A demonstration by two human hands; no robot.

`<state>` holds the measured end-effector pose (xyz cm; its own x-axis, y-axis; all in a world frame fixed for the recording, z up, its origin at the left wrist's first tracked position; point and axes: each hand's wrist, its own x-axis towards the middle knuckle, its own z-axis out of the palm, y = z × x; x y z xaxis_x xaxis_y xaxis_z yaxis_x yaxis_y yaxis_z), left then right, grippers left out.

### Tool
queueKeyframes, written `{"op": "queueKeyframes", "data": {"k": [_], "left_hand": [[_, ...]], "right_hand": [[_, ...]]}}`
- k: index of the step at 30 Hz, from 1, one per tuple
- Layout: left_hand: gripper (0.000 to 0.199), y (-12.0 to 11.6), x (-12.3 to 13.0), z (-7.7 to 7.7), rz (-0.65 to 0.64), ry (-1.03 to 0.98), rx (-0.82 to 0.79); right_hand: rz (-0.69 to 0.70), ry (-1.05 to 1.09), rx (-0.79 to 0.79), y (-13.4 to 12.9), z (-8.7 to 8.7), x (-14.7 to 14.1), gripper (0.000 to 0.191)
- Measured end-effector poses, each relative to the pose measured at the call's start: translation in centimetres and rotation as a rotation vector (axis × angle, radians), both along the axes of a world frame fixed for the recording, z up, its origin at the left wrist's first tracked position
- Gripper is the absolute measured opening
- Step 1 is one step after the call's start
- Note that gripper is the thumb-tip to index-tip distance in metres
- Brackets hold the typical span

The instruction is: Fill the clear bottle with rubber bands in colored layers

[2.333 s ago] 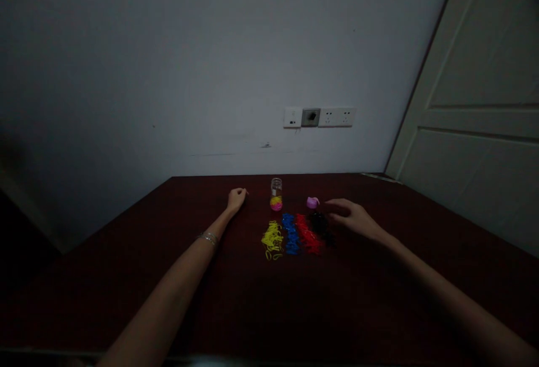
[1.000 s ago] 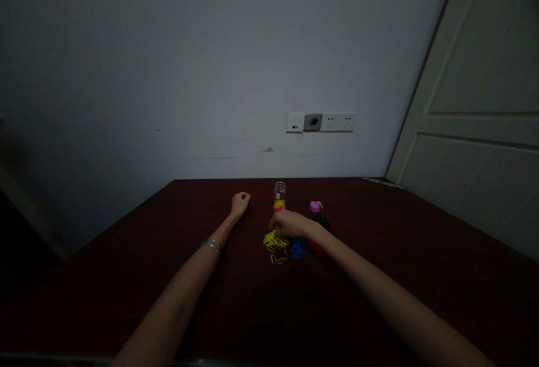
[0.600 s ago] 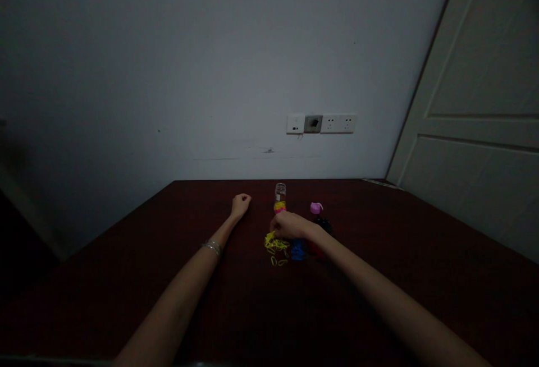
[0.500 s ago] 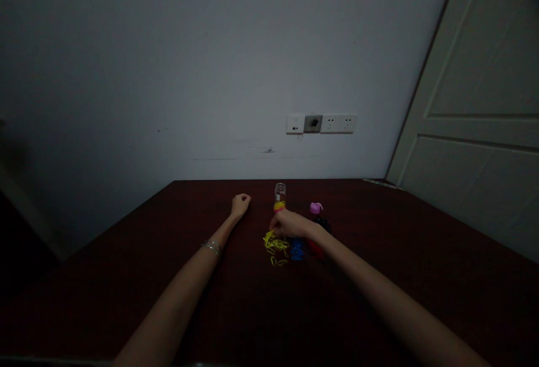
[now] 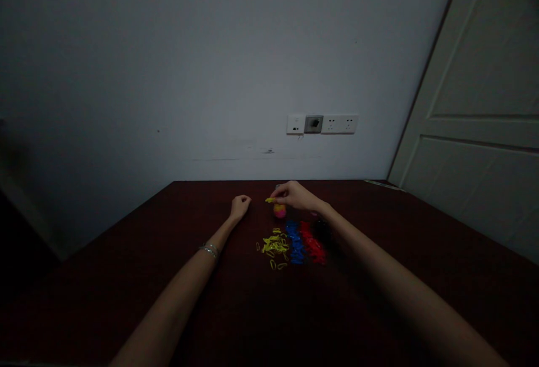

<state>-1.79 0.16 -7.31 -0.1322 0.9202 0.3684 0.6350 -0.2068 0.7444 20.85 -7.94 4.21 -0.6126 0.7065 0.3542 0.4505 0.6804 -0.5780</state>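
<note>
My right hand point(image 5: 292, 195) is up at the glass jar, pinching a few yellow rubber bands point(image 5: 270, 200) between thumb and fingertips. Behind it, the small jar point(image 5: 279, 210) stands upright with yellow, orange and pink content in its lower part; the hand hides most of its upper part. Closer to me lies a loose pile of yellow rubber bands point(image 5: 274, 245). To its right are blue bands point(image 5: 296, 243), then red bands point(image 5: 313, 242). Left of the jar, my left hand point(image 5: 240, 206) rests on the table, loosely curled, with nothing visible in it.
A dark pile point(image 5: 323, 231) lies right of the red bands, partly under my right forearm. The reddish-brown table point(image 5: 168, 232) meets a pale wall with sockets point(image 5: 322, 124). A white panelled door point(image 5: 471, 131) stands at the right.
My right hand has lifted from the yellow pile and moved away from me to the jar, carrying yellow bands. The blue and red piles are now uncovered. My left hand stays in place.
</note>
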Motion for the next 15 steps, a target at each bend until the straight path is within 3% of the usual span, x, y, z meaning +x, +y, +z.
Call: {"op": "queueKeyframes", "data": {"k": [3,6,11,15], "left_hand": [[0.023,0.0,0.0,0.0,0.002,0.003,-0.005],[0.023,0.0,0.0,0.0,0.007,0.008,-0.019],[0.023,0.2,-0.1,-0.2,0.004,0.004,-0.014],[0.023,0.3,-0.2,-0.3,-0.007,0.006,-0.006]], "right_hand": [[-0.066,0.114,-0.006,1.9,1.3,0.7,0.022],[-0.184,0.273,0.032,3.7,1.3,1.2,0.023],[-0.313,0.577,-0.052,5.3,-0.7,1.0,0.032],[-0.327,0.667,-0.118,5.6,-2.2,0.5,0.035]]}}
